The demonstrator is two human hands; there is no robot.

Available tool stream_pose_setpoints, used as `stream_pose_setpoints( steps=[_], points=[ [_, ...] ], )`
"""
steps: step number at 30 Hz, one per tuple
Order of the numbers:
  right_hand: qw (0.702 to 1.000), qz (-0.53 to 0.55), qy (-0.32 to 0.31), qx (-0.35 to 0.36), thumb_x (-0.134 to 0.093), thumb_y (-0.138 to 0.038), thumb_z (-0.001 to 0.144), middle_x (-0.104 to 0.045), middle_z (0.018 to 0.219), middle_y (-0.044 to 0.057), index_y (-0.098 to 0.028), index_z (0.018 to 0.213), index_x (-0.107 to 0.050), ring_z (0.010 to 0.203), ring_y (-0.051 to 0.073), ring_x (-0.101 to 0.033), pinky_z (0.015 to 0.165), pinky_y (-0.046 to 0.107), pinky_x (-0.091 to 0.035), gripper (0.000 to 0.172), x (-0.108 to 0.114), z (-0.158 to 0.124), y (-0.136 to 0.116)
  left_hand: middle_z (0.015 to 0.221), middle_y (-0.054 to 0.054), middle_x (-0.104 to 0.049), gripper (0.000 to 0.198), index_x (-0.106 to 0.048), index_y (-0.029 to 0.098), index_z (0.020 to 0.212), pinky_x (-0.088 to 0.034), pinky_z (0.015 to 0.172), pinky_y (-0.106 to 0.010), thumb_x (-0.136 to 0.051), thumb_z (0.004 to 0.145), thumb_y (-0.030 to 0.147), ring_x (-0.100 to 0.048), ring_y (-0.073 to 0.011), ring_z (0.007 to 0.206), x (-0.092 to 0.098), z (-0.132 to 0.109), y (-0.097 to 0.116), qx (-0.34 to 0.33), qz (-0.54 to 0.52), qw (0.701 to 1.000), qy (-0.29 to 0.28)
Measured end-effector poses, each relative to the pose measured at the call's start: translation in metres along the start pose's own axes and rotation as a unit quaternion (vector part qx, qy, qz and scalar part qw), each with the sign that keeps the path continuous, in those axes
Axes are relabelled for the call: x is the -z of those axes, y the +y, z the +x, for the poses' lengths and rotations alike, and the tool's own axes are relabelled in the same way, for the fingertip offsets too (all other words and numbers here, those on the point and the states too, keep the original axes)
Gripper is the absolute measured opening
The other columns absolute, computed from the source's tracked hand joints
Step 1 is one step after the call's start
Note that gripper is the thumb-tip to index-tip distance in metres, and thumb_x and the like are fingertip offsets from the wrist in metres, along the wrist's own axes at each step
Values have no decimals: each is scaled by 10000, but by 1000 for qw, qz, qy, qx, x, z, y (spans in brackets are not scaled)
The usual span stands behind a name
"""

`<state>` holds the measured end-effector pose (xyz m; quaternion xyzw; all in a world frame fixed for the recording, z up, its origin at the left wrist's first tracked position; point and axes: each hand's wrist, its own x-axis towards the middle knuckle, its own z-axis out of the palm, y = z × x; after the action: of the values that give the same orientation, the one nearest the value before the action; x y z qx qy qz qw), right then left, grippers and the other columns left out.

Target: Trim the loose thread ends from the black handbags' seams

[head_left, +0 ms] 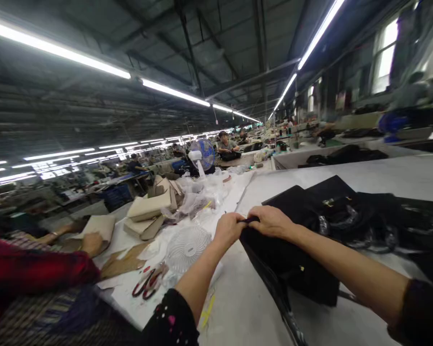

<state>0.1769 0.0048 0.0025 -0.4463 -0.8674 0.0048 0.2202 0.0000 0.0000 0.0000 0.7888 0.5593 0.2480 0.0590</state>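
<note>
A black handbag (292, 262) with a small gold fitting is in front of me, tilted above the white table. My left hand (228, 228) pinches its upper left edge. Right beside it, my right hand (270, 220) is closed on the same edge, so the two hands nearly touch. A dark strap hangs from the bag down to the table's near side. More black bags (334, 202) with gold fittings and plastic-wrapped handles lie to the right, behind my right forearm.
On the left are a small white fan (188, 247), red-handled scissors (146, 284), clear plastic wrap (198, 192) and stacked beige bags (147, 211). A co-worker in a red sleeve (39, 262) handles a beige piece at far left. A blue-bladed fan (204, 154) stands further back.
</note>
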Motion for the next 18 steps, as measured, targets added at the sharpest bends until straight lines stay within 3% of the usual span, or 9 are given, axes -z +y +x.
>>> stream_pose_setpoints(
  steps=[10,14,18],
  points=[
    [998,-26,-23,-55,-494,-379,828,-698,876,48,-263,903,-692,861,211,-611,677,276,-379,241,-4,10,-2,733,0,-707,175,-733,259,814,-410,636,-247,-592,724,310,-605,-165,707,-2,-2,-2,32,-22,999,9],
    [998,23,-63,-20,-481,-359,834,-705,892,20,-299,951,-688,867,197,-622,684,262,-387,246,0,11,6,709,-2,-698,169,-730,264,809,-419,641,-259,-596,731,331,-610,-177,711,-5,-1,-3,40,-42,998,9],
    [998,15,-59,17,-487,-382,834,-703,914,32,-280,963,-681,870,202,-624,689,262,-390,255,0,8,1,756,-19,-692,162,-691,222,831,-430,659,-266,-646,679,256,-609,-181,722,-9,-4,-4,71,-79,993,54]
  ],
)
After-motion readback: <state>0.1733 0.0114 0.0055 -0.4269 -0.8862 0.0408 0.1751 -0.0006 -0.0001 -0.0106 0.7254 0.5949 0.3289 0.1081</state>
